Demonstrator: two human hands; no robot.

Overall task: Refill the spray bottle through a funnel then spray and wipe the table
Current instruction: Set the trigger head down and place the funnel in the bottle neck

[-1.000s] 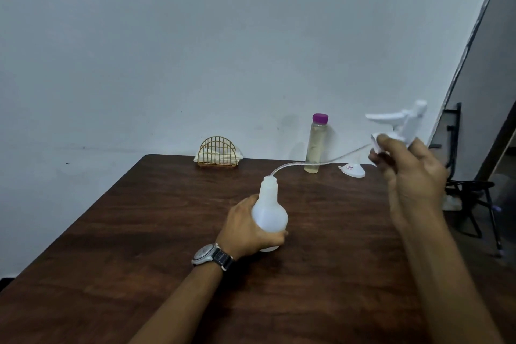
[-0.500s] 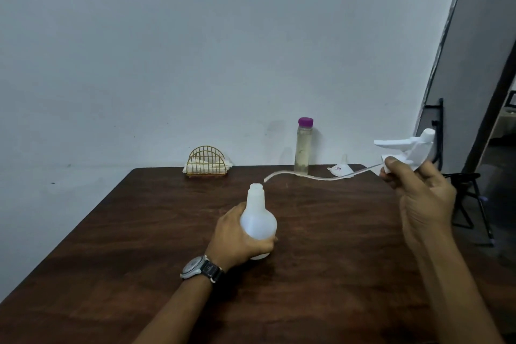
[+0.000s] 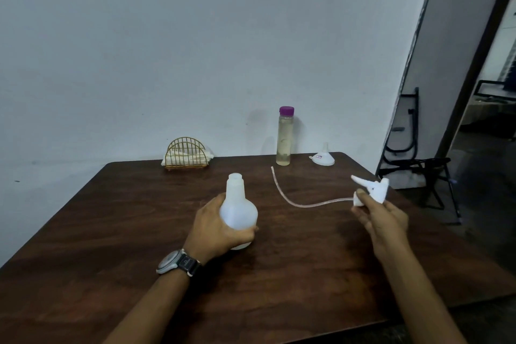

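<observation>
Opening step: uncapped spray bottle (image 3: 238, 208) is gripped by left hand (image 3: 219, 229); trigger head (image 3: 374, 190) is pinched in right hand (image 3: 384, 222). Next, likely: head to be set down, funnel (image 3: 324, 160) fetched.

Dim, flat indoor light, cool cast on the pale grey painted wall (image 3: 195, 50). Brightest patch is the open doorway (image 3: 499, 70) at the far right edge. Soft, faint shadows on the dark brown wooden worktop (image 3: 307, 282) under the left hand (image 3: 217, 229) and right hand (image 3: 385, 220). Faint smudge of shadow on the wall beside the tall clear bottle with purple cap (image 3: 284, 139). Translucent white plastic spray bottle (image 3: 237, 209) and white plastic spray head (image 3: 375, 190) look washed out, little surface detail. Wide-angle bend: wall edge at right leans. Overall soft, far right blurrier.
</observation>
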